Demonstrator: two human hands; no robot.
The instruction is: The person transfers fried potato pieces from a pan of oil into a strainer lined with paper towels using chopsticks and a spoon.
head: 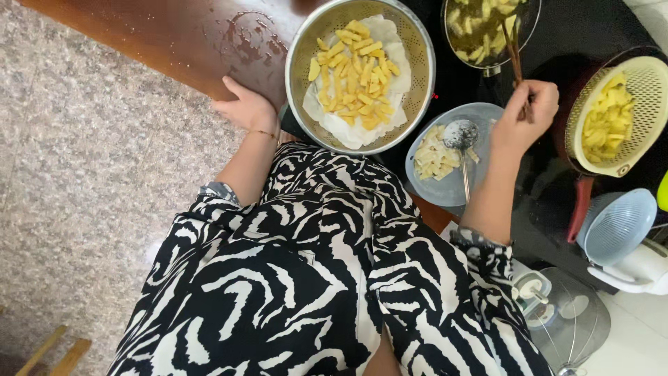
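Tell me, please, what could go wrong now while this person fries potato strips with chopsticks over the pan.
1. The right hand holds brown wooden chopsticks in the dark round frying pan of oil; it is close, so spatter could burn it.
2. The round metal colander lined with white paper, full of fried strips, sits at the counter's edge beside the left hand; a nudge might tip it.
3. The brown wooden counter looks wet, so things may slide.

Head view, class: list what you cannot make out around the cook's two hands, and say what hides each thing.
- Pan of frying potato pieces: far side cut off by the top edge.
- Chopsticks: lower ends hidden inside the right hand.
- Left hand: fingertips hidden, curled over the wet wooden counter edge.
- Metal colander: its base hidden by paper and fries.
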